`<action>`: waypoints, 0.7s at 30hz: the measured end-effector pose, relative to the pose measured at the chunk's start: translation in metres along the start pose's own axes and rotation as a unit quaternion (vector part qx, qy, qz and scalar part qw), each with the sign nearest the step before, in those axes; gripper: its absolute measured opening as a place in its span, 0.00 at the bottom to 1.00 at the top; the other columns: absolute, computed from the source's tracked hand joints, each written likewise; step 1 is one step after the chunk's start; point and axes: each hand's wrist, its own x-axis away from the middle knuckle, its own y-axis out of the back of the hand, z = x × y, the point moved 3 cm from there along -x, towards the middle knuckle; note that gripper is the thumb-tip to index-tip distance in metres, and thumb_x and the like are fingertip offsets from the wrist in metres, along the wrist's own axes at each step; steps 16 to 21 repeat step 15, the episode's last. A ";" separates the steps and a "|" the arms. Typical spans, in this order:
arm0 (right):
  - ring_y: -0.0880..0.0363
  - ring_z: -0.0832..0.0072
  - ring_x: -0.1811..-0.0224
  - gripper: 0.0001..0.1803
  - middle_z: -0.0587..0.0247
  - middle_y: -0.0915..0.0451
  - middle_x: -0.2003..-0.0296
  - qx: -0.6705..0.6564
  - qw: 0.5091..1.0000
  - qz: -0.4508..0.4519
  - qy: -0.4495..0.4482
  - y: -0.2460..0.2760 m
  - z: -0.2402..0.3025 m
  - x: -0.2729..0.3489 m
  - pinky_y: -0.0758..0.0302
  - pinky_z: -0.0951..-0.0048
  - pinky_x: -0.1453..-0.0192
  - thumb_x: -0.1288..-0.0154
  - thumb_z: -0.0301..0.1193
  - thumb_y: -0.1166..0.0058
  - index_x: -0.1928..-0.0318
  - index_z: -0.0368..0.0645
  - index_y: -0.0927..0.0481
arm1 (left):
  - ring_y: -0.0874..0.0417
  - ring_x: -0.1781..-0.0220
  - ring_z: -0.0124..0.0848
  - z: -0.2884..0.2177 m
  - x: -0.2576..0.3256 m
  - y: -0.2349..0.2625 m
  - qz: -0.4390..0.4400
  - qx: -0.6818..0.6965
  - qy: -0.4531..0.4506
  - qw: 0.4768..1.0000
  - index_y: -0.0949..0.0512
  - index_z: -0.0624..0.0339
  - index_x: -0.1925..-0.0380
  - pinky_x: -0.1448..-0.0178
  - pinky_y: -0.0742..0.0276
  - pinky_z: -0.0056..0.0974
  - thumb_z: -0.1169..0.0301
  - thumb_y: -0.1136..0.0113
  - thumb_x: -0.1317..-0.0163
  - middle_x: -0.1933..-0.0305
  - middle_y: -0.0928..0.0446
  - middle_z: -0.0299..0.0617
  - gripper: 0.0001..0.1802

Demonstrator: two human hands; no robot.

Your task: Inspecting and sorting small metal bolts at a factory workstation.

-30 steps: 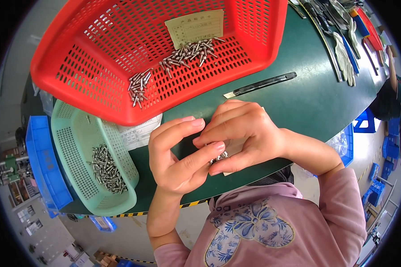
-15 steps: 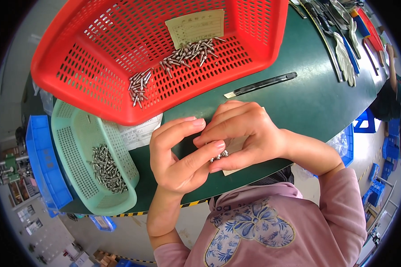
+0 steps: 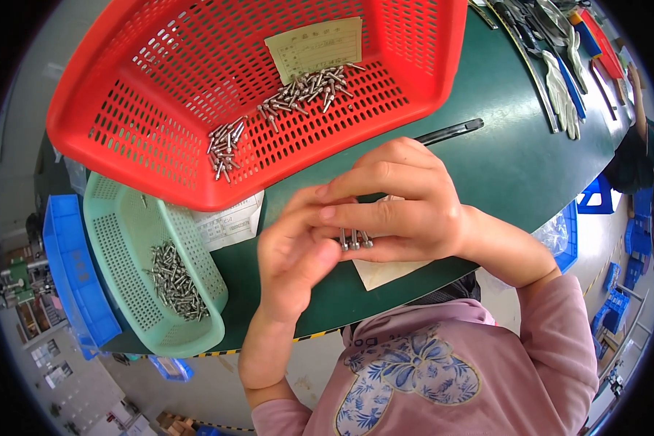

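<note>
My right hand (image 3: 407,200) is closed around several small silver metal pins (image 3: 354,240) with rounded heads, which stick out between its fingers and thumb. My left hand (image 3: 294,247) curls in from the left, its thumb beside the pins and its fingertips partly hidden behind the right fingers. Whether the left hand grips any of them is hidden. More pins of this sort (image 3: 314,89) lie in two groups in the red perforated basket (image 3: 254,185). A light green basket (image 3: 214,291) at left holds a heap of small metal parts (image 3: 174,283).
A yellowish card (image 3: 316,47) stands in the red basket. Beyond my right hand lies a black utility knife (image 3: 454,131). Papers (image 3: 232,221) (image 3: 385,272) lie on the green table (image 3: 516,167). Gloves (image 3: 559,94) and tools are at far right; a blue bin (image 3: 80,269) stands at left.
My left hand has turned, and its fingers have moved in behind the right fingers. My right hand has shifted slightly up, covering the knife's tip, and the pins show more clearly.
</note>
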 end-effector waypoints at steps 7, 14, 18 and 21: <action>0.25 0.73 0.67 0.21 0.71 0.20 0.63 0.005 1.000 0.000 -0.013 -0.004 0.002 0.001 0.30 0.71 0.65 0.64 0.30 0.36 0.61 0.46 0.17 | 0.25 0.48 0.34 0.003 0.003 -0.005 0.043 0.021 0.071 0.996 0.22 0.76 0.62 0.46 0.27 0.35 0.82 0.43 0.43 0.48 0.28 0.51 0.09; 0.23 0.70 0.66 0.19 0.62 0.19 0.62 -0.020 0.999 0.015 -0.021 -0.005 -0.003 0.003 0.28 0.71 0.66 0.53 0.34 0.36 0.58 0.42 0.19 | 0.24 0.50 0.34 0.000 0.004 -0.007 0.031 0.022 0.073 0.997 0.21 0.75 0.66 0.45 0.26 0.35 0.84 0.44 0.43 0.54 0.25 0.47 0.06; 0.23 0.70 0.66 0.19 0.61 0.19 0.62 -0.022 0.999 0.015 -0.023 -0.005 -0.003 0.003 0.28 0.70 0.65 0.51 0.35 0.37 0.58 0.43 0.19 | 0.24 0.50 0.35 0.001 0.004 -0.006 0.037 0.019 0.067 0.997 0.21 0.73 0.64 0.45 0.26 0.35 0.84 0.44 0.43 0.53 0.25 0.47 0.07; 0.23 0.70 0.66 0.19 0.61 0.19 0.62 -0.022 0.999 0.015 -0.023 -0.005 -0.003 0.003 0.28 0.70 0.65 0.51 0.35 0.37 0.58 0.43 0.19 | 0.24 0.50 0.35 0.001 0.004 -0.006 0.037 0.019 0.067 0.997 0.21 0.73 0.64 0.45 0.26 0.35 0.84 0.44 0.43 0.53 0.25 0.47 0.07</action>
